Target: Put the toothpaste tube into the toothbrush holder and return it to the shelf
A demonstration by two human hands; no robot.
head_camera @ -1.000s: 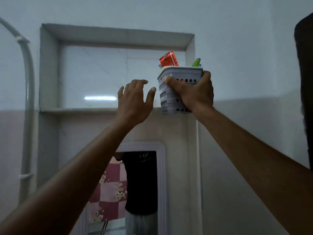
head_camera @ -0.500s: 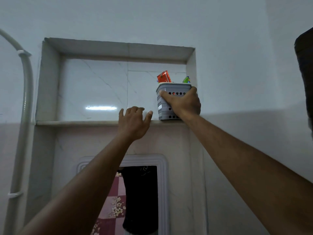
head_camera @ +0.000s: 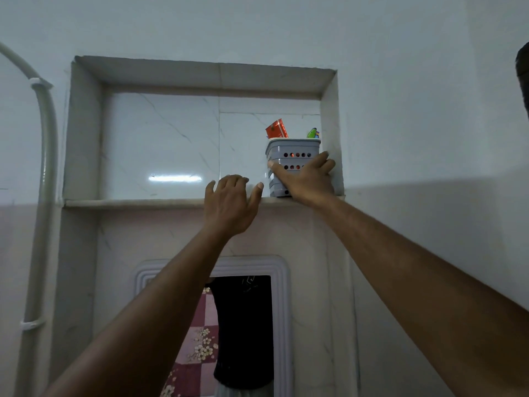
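**newbie_q:** Toothbrush holder (head_camera: pixel 292 156) location, anyone? And what are the hands doing?

**shelfwatcher:** It's the grey perforated plastic one, standing upright on the shelf (head_camera: pixel 137 202), tucked into the far right corner of the tiled wall niche, pretty much up against the right side wall. The toothpaste tube (head_camera: pixel 276 129) is inside it, red end poking out above the rim on the left side. Something green (head_camera: pixel 312 133) pokes out on the right side too, can't really tell what it is.

**newbie_q:** So is it let go or held?

**shelfwatcher:** The right hand (head_camera: pixel 306 181) is on the holder's near face, thumb lying across the left part of the front and fingers reaching around the right side. Looks like a loose wrap rather than a hard squeeze, but it's definitely in contact. The left hand (head_camera: pixel 230 204) is empty, fingers spread and relaxed, hovering at the shelf's front edge just left of the holder, not touching it.

**newbie_q:** Anything else around?

**shelfwatcher:** White pipe (head_camera: pixel 47 156) running up the wall on the far left, and a framed mirror (head_camera: pixel 282 325) below the shelf.
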